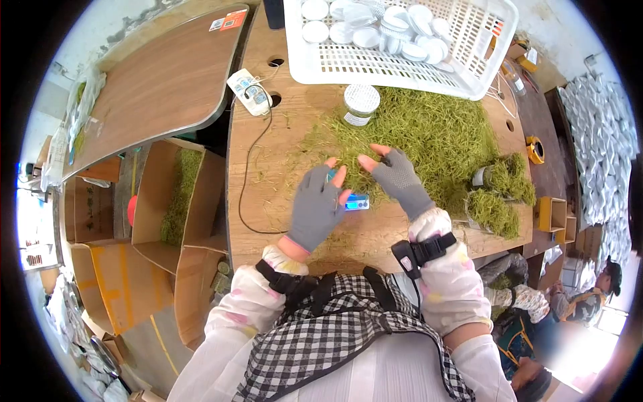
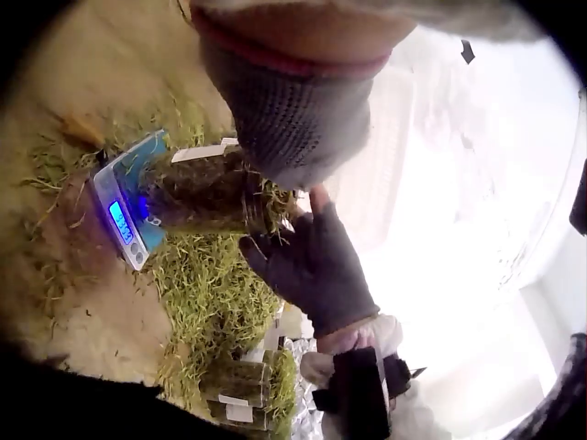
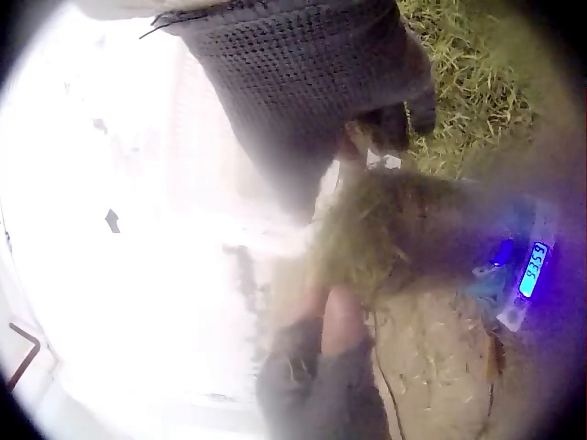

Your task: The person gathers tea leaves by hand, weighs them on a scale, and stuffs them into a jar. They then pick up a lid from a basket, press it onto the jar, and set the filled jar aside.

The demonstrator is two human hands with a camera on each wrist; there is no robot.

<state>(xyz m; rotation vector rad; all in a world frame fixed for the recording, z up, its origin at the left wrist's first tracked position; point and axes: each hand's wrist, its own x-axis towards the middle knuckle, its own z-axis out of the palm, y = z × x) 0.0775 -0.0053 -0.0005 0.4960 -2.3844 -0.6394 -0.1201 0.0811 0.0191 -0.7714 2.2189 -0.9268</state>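
Note:
A clear jar (image 2: 197, 194) packed with dried green herb stands on a small digital scale (image 1: 358, 202) with a lit blue display. Loose herb (image 2: 278, 203) sticks out of its mouth. Both hands wear grey fingerless gloves and flank this mouth. My left hand (image 1: 315, 206) has its thumb and fingers extended on the near left side. Opposite it, my right hand (image 1: 403, 181) holds its fingers spread and slightly bent, fingertips right at the herb in the left wrist view. The head view hides most of the jar among the hands and herb.
A herb pile (image 1: 435, 127) covers the table's right half. Beyond it stand a white-lidded jar (image 1: 362, 100) and a white basket (image 1: 402, 70) of lids. Two overfilled jars (image 1: 494, 213) sit at the right. A power strip (image 1: 249, 92) with a cable lies left; cardboard boxes (image 1: 161, 201) stand beside the table.

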